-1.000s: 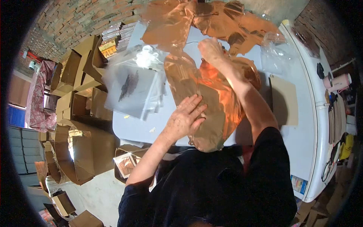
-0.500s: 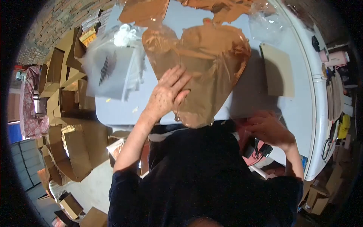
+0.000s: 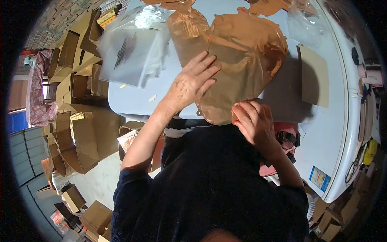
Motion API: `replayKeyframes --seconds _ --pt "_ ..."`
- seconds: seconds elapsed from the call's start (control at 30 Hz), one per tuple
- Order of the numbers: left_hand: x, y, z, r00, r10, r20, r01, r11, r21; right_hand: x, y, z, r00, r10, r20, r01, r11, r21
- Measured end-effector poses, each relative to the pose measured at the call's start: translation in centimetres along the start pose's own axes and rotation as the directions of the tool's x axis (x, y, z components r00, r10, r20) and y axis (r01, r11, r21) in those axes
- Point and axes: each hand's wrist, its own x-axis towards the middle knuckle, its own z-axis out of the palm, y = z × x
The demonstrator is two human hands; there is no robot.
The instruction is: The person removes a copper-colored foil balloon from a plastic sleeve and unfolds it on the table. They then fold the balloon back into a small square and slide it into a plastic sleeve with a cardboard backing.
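Observation:
A flat copper-coloured foil balloon (image 3: 238,60) lies on the pale table (image 3: 133,101), its narrow end hanging over the near edge. My left hand (image 3: 191,82) rests flat on the balloon's left side, fingers spread. My right hand (image 3: 254,121) is at the balloon's near tip, its fingers curled and pinching the foil edge. Both forearms reach out from my dark sleeves.
A stack of clear plastic bags (image 3: 129,50) lies on the table's left part. A brown card (image 3: 314,74) sits to the right. More foil pieces (image 3: 270,6) lie at the far edge. Open cardboard boxes (image 3: 80,133) crowd the floor on the left. A red bag with black cables (image 3: 288,139) sits near my right side.
My right hand left the balloon's far end, dropped to my lap near the red bag, then rose to the balloon's near tip. My left hand stayed pressed on the foil.

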Motion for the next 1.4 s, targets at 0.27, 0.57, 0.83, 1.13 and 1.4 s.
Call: replayKeyframes --seconds 0.27,0.57,0.83,1.13,1.4 --pt "0.1 0.1 -0.2 1.0 0.0 -0.006 0.0 1.0 -0.022 0.0 0.7 0.1 0.999 -0.015 -0.028 0.015 1.0 -0.021" --pt "0.6 0.7 -0.6 0.999 0.028 -0.029 -0.029 0.999 -0.017 7.1 5.8 -0.6 1.0 0.026 -0.003 -0.026 0.994 -0.102" --pt "0.6 0.6 -0.7 0.999 0.03 -0.042 -0.031 0.999 -0.032 13.1 21.6 0.3 0.976 -0.081 -0.2 -0.033 0.861 -0.507" --pt "0.7 0.9 -1.2 1.0 -0.006 -0.004 0.006 0.998 -0.057 22.5 30.4 -0.6 0.981 0.181 -0.07 -0.19 0.821 -0.539" --pt "0.4 0.9 -1.8 1.0 -0.015 0.004 0.016 0.994 -0.107 23.5 33.9 0.8 0.963 0.194 -0.189 -0.253 0.895 -0.367"
